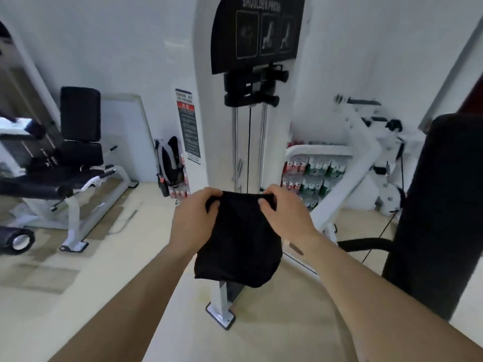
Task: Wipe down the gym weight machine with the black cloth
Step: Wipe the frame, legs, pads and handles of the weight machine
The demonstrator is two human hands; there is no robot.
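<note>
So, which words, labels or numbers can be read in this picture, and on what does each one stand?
"SHOULDER PRESS", blurred: on the black placard atop the weight machine.
Sticker lower on the machine: too small to read.
Bottle labels on the rack behind: too blurred.

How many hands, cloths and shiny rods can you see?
Hands: 2, left hand and right hand
Cloth: 1
Shiny rods: 2
Total: 5
</note>
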